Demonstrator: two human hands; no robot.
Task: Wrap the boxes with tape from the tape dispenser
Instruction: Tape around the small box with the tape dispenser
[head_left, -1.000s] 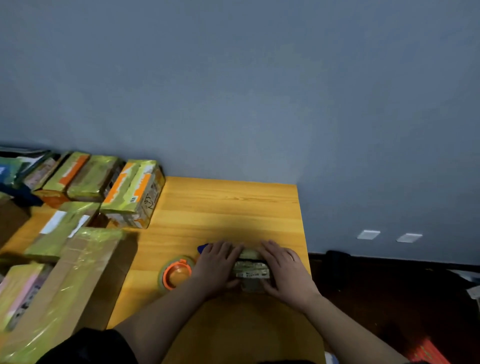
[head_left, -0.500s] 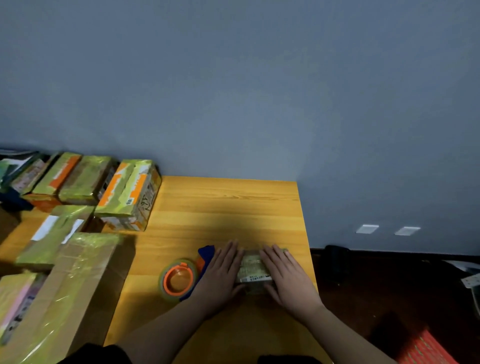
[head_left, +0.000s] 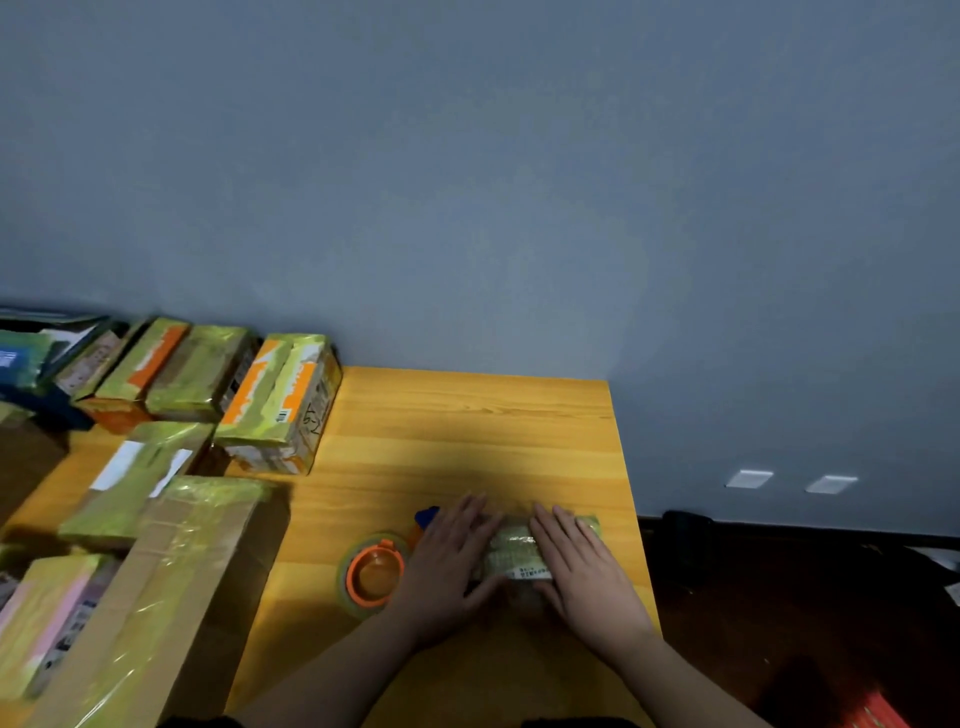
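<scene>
Box (head_left: 517, 552): small, flat, glossy yellowish tape over a printed label.
Place: near right part of table (head_left: 467, 426), dispenser (head_left: 371, 574) just left.
Handling: likely light, stiff, slick; hold by the long edges.
Left hand (head_left: 444, 564): fingers straight, pressing box top.
Right hand (head_left: 584, 564): fingers straight, slightly spread, pressing.

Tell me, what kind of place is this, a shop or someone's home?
Probably a home or small parcel-packing corner, though I cannot be sure. A wooden table against a plain wall holds many taped boxes, a tape dispenser lies beside the small box under both hands, and wall sockets sit low nearby.
</scene>
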